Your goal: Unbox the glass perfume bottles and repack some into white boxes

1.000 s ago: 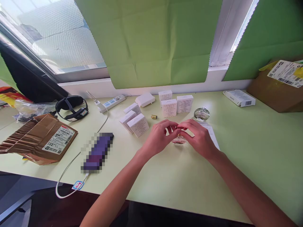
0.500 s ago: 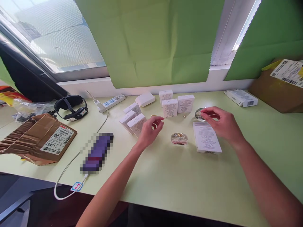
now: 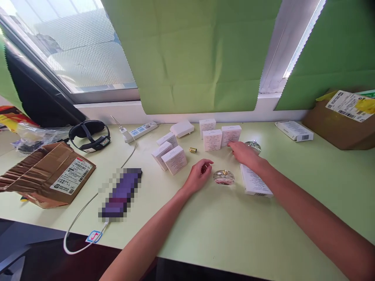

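Observation:
My left hand (image 3: 200, 174) rests on the pale green table (image 3: 228, 230) with its fingers curled in, just left of a round glass bottle (image 3: 223, 177) with pink content and a gold neck. Nothing shows in that hand. A small gold cap (image 3: 192, 150) lies apart behind it. My right hand (image 3: 245, 154) reaches across to the foot of an upright white box (image 3: 230, 134), fingertips down on the table; what is under them is hidden. Its wrist lies over a flat white printed box (image 3: 255, 184). A second clear round bottle (image 3: 254, 145) shows just behind the right hand.
More small white boxes stand at the back (image 3: 212, 139) and lie to the left (image 3: 174, 159). Further left are a power strip (image 3: 140, 128), a black headband device (image 3: 89, 134), a torn cardboard parcel (image 3: 52, 175) and a blurred phone (image 3: 121, 193) on a white cable. A brown carton (image 3: 342, 125) sits far right.
Both hands left the pink bottle and spread apart. Since then my left hand has come back beside the bottle, and my right hand has moved left from the clear bottle to the white box.

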`<state>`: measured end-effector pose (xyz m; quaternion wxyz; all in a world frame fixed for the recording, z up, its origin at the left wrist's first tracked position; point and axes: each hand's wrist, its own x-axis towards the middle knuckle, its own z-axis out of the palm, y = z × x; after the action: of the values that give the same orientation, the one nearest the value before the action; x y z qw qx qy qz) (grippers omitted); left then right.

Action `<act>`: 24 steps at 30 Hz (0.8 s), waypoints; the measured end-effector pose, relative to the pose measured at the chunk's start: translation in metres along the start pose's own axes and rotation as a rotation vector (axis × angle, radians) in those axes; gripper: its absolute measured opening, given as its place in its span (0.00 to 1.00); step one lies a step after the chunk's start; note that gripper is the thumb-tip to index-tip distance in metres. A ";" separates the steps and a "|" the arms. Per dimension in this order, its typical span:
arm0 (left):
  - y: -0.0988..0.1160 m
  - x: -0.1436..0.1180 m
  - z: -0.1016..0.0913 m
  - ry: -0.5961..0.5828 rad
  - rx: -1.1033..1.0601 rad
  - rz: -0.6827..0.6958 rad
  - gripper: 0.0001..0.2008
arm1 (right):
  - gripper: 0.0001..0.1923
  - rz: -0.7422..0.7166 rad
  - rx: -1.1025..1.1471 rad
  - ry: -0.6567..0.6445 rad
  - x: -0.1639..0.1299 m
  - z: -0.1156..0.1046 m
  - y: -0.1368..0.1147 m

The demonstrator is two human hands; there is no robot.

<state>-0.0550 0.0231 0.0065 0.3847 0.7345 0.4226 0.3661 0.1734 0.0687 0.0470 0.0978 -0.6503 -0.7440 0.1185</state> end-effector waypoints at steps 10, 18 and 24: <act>0.006 -0.001 -0.001 0.007 -0.047 -0.024 0.14 | 0.09 -0.057 0.228 -0.091 -0.009 -0.008 0.001; 0.042 0.012 -0.001 -0.128 -0.427 0.016 0.16 | 0.18 -0.219 1.028 0.063 -0.064 -0.025 -0.014; 0.056 0.006 0.007 -0.113 -0.658 -0.040 0.14 | 0.16 -0.277 0.997 0.168 -0.091 -0.031 -0.034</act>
<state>-0.0277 0.0073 0.0540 0.6312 0.5816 0.2741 0.4338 0.1625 -0.0239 0.0879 0.4696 -0.4277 -0.6658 0.3914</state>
